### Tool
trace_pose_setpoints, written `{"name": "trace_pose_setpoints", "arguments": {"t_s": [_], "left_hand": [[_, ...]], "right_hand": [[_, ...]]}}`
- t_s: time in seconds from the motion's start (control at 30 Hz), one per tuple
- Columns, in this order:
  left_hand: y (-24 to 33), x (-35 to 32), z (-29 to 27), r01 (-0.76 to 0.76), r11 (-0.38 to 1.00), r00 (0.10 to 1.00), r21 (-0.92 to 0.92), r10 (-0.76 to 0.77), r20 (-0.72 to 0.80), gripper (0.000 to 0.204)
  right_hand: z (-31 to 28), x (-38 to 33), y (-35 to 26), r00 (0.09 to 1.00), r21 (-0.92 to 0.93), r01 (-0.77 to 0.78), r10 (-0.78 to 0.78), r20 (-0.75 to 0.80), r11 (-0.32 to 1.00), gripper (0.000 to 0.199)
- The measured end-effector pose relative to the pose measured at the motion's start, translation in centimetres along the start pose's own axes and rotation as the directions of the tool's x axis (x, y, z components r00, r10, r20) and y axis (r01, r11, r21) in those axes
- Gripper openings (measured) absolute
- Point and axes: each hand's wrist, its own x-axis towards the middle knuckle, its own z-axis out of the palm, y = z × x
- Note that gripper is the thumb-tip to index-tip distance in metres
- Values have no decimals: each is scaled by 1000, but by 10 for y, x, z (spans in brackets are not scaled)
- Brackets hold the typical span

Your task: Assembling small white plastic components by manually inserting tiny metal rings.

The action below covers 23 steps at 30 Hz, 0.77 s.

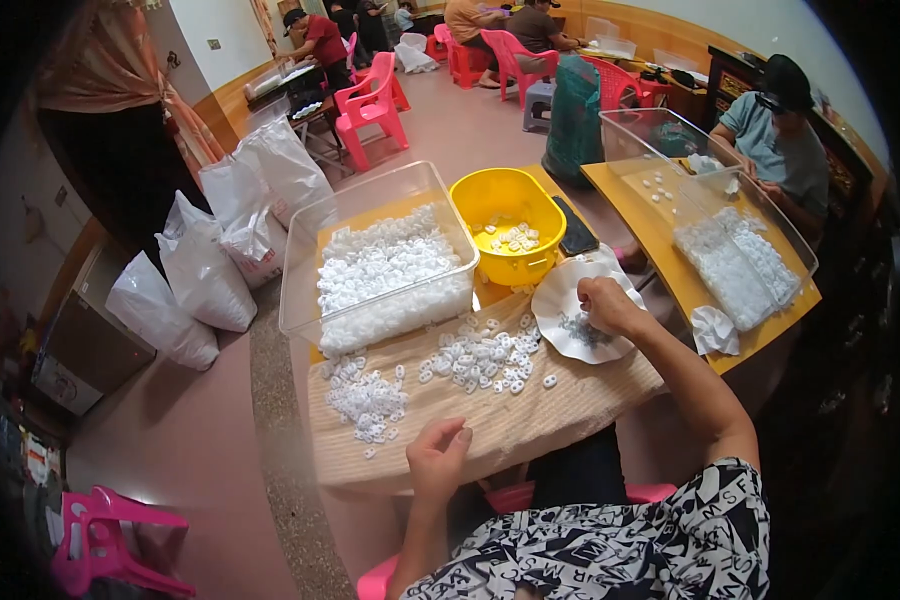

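My right hand [610, 303] is over a white wavy-rimmed plate [553, 283], its fingers pinched together. Small grey pieces [573, 331], perhaps metal, lie in the plate below it. Whatever the pinch may hold is too small to make out. My left hand [438, 455] hovers by the near table edge, thumb and fingers closed; anything between them is hidden. Ahead of it spreads a pile of white plastic pieces with dark holes [482, 357]. To its left sits a heap of smaller white pieces [367, 402]. Both rest on a beige ribbed cloth [510, 425].
Behind the piles stand a clear bin [303, 275] full of white pieces and a yellow basin [520, 268] with some inside. A dark phone [577, 232] lies beside the basin. White sacks [210, 265] stand at left. On the right, a co-worker [785, 150] sits at another table [638, 212].
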Motion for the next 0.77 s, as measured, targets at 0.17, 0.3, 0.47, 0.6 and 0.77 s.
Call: {"name": "trace_pose_setpoints", "arguments": {"t_s": [0.17, 0.3, 0.47, 0.6, 0.77], "left_hand": [[0, -1, 1, -1, 1000, 1000, -8, 1, 21, 16], [3, -9, 0, 6, 1000, 1000, -12, -6, 18, 16], [2, -12, 0, 9, 998, 1000, 61, -10, 7, 16], [14, -11, 0, 25, 975, 999, 222, -32, 27, 14], [8, -3, -6, 37, 996, 999, 85, -34, -36, 15]], "right_hand": [[5, 2, 5, 999, -17, -34, 34, 16, 999, 11], [-2, -4, 0, 1000, 27, 28, -28, 10, 999, 14], [11, 0, 13, 1000, 75, 1, -2, 18, 997, 19], [27, -2, 33, 998, 84, 12, -7, -61, 996, 21], [12, 3, 31, 999, 117, 19, -22, 24, 993, 15]]}}
